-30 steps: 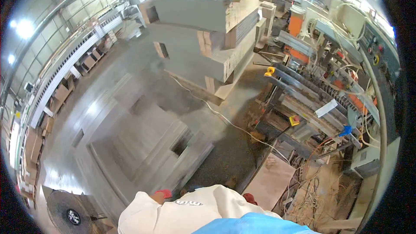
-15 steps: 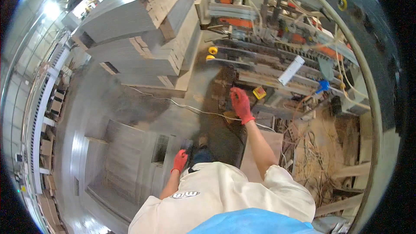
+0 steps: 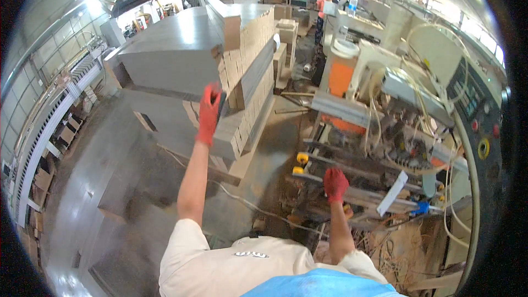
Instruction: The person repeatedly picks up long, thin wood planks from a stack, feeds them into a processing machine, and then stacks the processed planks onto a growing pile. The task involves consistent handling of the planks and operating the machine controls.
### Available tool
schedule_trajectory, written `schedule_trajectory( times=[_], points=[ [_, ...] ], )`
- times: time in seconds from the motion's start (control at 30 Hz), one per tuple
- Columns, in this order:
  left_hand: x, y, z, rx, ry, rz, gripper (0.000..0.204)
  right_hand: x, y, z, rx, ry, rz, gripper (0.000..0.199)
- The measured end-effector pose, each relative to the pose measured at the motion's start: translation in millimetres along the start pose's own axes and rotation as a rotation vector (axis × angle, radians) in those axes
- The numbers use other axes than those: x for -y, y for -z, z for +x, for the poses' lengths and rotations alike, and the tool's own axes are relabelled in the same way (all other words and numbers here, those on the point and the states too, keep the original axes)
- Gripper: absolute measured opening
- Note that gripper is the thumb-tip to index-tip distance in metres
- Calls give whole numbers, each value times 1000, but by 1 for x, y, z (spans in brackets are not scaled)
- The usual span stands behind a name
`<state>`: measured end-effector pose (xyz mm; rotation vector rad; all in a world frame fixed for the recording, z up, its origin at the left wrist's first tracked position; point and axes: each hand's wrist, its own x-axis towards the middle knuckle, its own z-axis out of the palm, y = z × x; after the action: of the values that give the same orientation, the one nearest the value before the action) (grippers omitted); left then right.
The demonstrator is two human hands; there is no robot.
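Note:
My left hand, in a red glove, is raised in front of the tall stack of grey panels. Its fingers are curled, and a dark narrow piece shows along their right side; its kind cannot be made out. My right hand, also gloved in red, is closed over the near part of a machine with long dark rails. The back of the glove hides whatever is inside that fist. Whether it touches a rail cannot be told.
Yellow rollers cap the rail ends. A white bar slants across the machine, near a blue fitting. At right stands a control panel. A pale cable crosses the floor. People are far back.
The view has tilted up and shows more of the hall. My left hand has risen from beside my body to the panel stack. My right hand now appears lower and farther right, by the rails.

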<state>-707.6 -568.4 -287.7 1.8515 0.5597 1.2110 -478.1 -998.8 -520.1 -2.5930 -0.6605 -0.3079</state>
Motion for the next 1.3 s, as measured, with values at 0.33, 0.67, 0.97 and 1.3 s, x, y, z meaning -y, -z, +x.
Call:
schedule_trajectory(
  times=[0.33,0.67,0.97,1.3],
  points=[
    [-16,-79,313,-267,-77,226,58,21,27,-2,-93,-55,-6,21],
    [-6,-34,310,100,110,-514,17,24,21,-1,-161,-25,76,18],
    [-160,-88,109,193,350,-1258,36,13,17,-5,-188,-8,87,19],
    [-85,-142,34,414,288,-1082,67,1,14,-2,-172,-59,142,15]
  ],
)
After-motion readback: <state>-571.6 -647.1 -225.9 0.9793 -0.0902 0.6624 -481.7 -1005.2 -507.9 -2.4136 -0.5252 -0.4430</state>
